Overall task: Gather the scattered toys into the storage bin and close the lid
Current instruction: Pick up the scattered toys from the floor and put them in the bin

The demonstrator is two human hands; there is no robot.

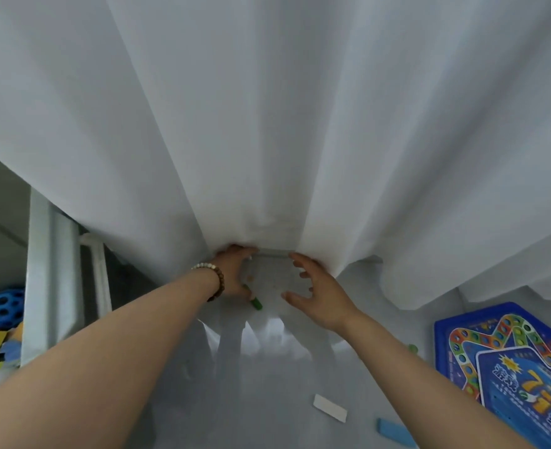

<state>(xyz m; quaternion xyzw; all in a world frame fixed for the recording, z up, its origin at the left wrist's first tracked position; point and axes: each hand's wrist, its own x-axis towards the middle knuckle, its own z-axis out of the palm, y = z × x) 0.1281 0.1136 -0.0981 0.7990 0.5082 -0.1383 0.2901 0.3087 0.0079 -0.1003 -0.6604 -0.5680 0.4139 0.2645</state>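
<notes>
A flat white rectangular block (pixel 330 412) and a light blue block (pixel 394 431) are lying on the pale glossy floor (pixel 267 384), beside a blue printed board-game box (pixel 507 367). Farther off, the left hand (pixel 232 273) is gripping a small green stick (pixel 255 303), while the right hand (pixel 319 294) is hovering empty with fingers spread under the white sheer curtain (pixel 274 124); the storage bin cannot be identified.

Both bare forearms reach forward and converge toward the middle of the view. The left hand (pixel 233 273) is at the end of an arm coming in from the lower left, with a beaded bracelet (pixel 214 280) around the wrist; its fingers curl downward and pinch a small green piece (pixel 255 303) at their tips. The right hand (pixel 316 294) comes in from the lower right, palm turned toward the left hand, fingers spread and slightly bent, thumb lowest, holding nothing. The two hands stay apart.
</notes>
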